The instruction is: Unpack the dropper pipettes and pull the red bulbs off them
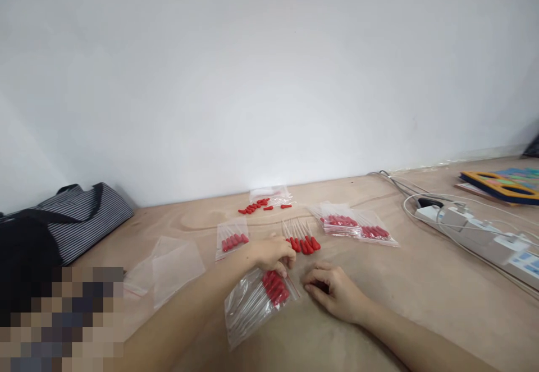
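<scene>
My left hand is closed, its fingers pinching the mouth of a clear plastic bag filled with several red-capped glass droppers. My right hand rests curled on the table just right of that bag, fingers bent toward its red ends; whether it holds anything I cannot make out. A loose row of red-bulb droppers lies just beyond my left hand.
Filled bags sit at the left and right, loose red caps at the back, empty bags at the left. A striped bag lies far left; power strips with cables and a colourful board lie right.
</scene>
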Available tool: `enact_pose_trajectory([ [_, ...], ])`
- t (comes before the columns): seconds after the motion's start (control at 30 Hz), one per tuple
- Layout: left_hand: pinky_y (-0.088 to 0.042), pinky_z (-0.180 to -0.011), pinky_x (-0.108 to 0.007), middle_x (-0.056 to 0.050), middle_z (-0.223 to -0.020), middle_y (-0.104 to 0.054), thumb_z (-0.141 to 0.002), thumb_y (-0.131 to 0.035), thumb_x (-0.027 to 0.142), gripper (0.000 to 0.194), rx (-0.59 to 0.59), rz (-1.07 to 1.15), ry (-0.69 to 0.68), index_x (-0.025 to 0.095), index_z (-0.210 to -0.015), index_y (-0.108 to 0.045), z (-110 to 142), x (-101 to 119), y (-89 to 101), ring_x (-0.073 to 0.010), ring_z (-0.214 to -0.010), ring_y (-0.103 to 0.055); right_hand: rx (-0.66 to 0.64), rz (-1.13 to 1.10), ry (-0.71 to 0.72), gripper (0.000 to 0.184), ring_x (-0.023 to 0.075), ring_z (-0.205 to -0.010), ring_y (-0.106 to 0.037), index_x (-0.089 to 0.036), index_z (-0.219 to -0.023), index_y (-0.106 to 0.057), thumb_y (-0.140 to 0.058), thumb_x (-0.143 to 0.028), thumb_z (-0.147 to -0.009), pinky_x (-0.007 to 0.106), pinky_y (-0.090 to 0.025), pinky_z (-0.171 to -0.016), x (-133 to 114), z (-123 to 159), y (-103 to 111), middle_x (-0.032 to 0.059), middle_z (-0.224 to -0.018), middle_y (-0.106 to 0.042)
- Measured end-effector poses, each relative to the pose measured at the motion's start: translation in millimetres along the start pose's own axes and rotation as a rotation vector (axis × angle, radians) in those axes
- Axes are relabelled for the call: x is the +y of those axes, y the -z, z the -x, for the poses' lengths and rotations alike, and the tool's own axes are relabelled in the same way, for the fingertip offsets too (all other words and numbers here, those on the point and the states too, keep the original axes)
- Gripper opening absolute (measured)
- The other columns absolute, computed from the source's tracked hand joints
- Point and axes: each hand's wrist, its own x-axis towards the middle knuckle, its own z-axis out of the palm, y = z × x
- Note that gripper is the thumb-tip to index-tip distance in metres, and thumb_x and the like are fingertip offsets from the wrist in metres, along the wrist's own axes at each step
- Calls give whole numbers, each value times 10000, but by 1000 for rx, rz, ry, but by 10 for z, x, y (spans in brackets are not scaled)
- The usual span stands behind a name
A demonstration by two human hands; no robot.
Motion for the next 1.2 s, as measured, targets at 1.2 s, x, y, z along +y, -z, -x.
enact_pose_trajectory([
  [1.2,-368,-880,-346,-44,-705,-605,-873,-257,156,387,637,-21,-165,203,-735,-616,377,230,-589,-143,-727,-521,186,468,642,209,116,-623,-405,-199,-666,-531,-396,-106,-796,288,-286,-627,61,-145,-111,-4,-637,-548],
])
